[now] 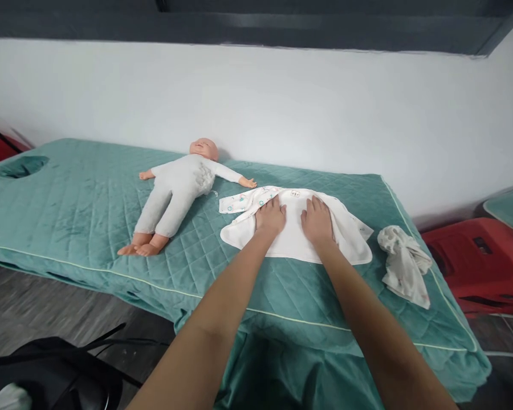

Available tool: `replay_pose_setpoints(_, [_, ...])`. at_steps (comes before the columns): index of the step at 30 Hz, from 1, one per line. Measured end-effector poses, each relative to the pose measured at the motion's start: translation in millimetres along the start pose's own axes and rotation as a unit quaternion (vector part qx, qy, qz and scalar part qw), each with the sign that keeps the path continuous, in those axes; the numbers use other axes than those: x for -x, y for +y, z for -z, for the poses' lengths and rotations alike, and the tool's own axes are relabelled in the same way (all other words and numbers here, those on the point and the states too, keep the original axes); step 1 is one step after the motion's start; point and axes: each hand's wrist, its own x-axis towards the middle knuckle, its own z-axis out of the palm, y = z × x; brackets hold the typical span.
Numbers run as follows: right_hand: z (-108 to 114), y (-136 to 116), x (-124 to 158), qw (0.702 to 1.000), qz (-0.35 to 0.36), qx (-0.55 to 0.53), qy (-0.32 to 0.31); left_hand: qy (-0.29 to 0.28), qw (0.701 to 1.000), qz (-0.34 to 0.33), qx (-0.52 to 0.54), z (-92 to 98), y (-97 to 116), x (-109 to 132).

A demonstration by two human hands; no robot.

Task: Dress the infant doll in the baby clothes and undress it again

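Note:
A small white baby shirt (pixel 293 230) lies spread on the green quilted bed cover, its front opened out and its inside facing up. One sleeve with a coloured print points left. My left hand (pixel 271 216) rests flat on the shirt's left half, fingers stretched toward the collar. On the right half lies my right hand (pixel 317 220), also flat with its fingers out. Left of the shirt, a baby doll (pixel 183 182) with a white cloth body lies on its back, one arm reaching close to the printed sleeve.
A crumpled white cloth (pixel 404 263) lies near the right edge of the green bed (pixel 89 199). Beyond that edge stands a red plastic object (pixel 479 262). A white wall (pixel 154 91) runs behind. A black bag-like object (pixel 55 370) is at the lower left.

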Motion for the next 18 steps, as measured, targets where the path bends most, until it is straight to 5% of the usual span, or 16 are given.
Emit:
replay_pose_setpoints(3, [-2.0, 2.7, -3.2, 0.999, 0.033, -0.033, -0.013, 0.026, 1.000, -0.004, -0.002, -0.3, -0.1, 2.8])
replay_pose_setpoints(9, [-11.6, -1.5, -27.0, 0.997, -0.030, -0.003, -0.075, 0.016, 1.000, 0.006, -0.006, -0.3, -0.6, 0.7])
replay_pose_setpoints(18, [-22.0, -9.5, -33.2, 0.997, -0.052, -0.007, -0.056, 0.022, 0.999, 0.026, -0.012, -0.6, 1.7, -5.1])
